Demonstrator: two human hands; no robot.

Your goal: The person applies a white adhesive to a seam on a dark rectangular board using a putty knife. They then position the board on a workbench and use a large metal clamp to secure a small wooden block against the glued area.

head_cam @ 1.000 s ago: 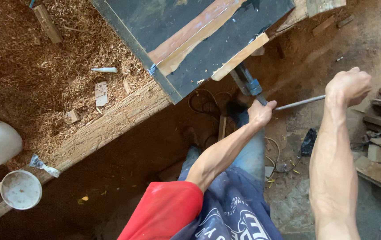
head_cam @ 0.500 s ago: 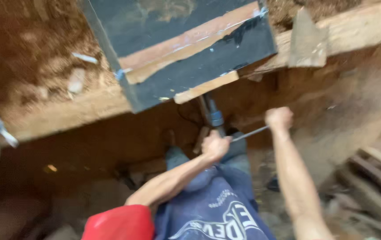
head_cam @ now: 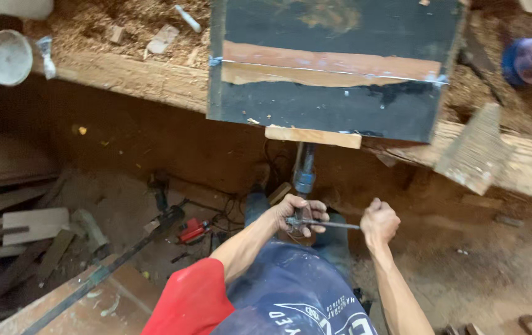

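Much sawdust (head_cam: 111, 18) covers the wooden workbench (head_cam: 129, 77) above dirt floor (head_cam: 464, 273).

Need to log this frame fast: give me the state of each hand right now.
Left hand: closed around the end of the grey metal bar clamp, where the thin steel handle rod crosses.
Right hand: fist closed on that rod's outer end.

Soft, even daylight, glare on the dark panel (head_cam: 334, 105), slightly blurred edges.
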